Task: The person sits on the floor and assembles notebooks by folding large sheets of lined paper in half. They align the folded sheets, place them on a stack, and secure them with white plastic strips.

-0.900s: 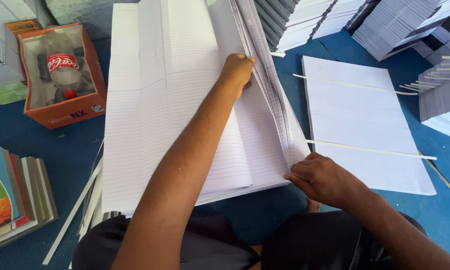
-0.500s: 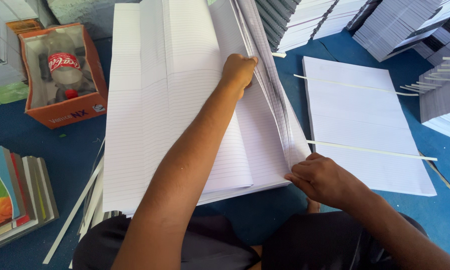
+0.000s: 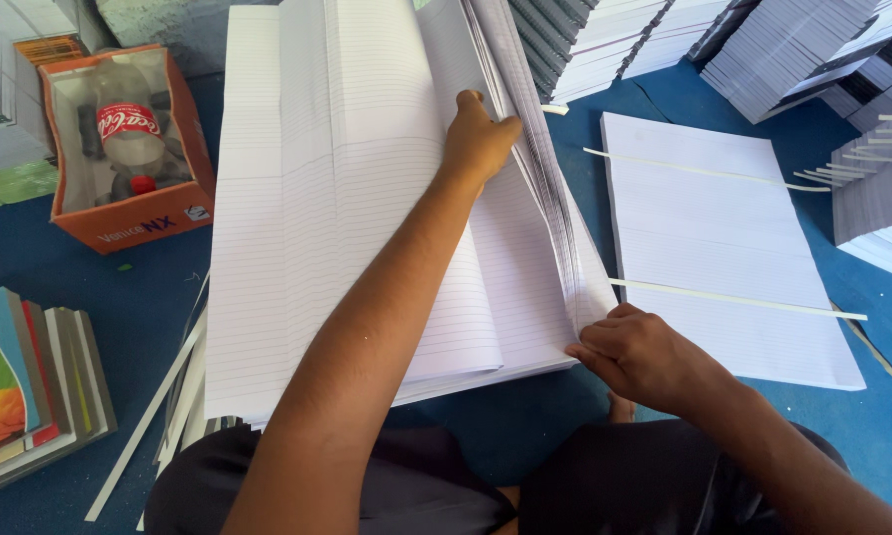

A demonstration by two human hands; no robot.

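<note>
Where the view begins at the far left, a low pile of colourful printed book covers (image 3: 25, 386) lies on the blue floor covering (image 3: 119, 297), and behind it sits an orange cardboard box (image 3: 134, 223) holding a clear plastic bottle with a red label (image 3: 127, 124). Loose white paper strips (image 3: 149, 421) lie fanned just beside the lower left corner of the large stack of white ruled paper sheets (image 3: 337, 198), which fills the middle of the view. On this stack the left hand (image 3: 476, 139) rests palm down, fingers spread a little and curled over the inner edge of a raised sheaf of sheets, pressing against it rather than closing round anything. Lower down, the right hand (image 3: 639, 352) has its fingers drawn together and pinches the bottom corner of that same lifted sheaf where the edges fan out. Both hands are well apart, one at the upper part of the sheaf and one at its near corner. To the right lies a second flat pile of white ruled paper (image 3: 724, 248) with two thin white strips across it. Along the top and right edge stand leaning stacks of grey-edged bound booklets (image 3: 813, 50). Dark trousers (image 3: 614, 485) show at the bottom.
</note>
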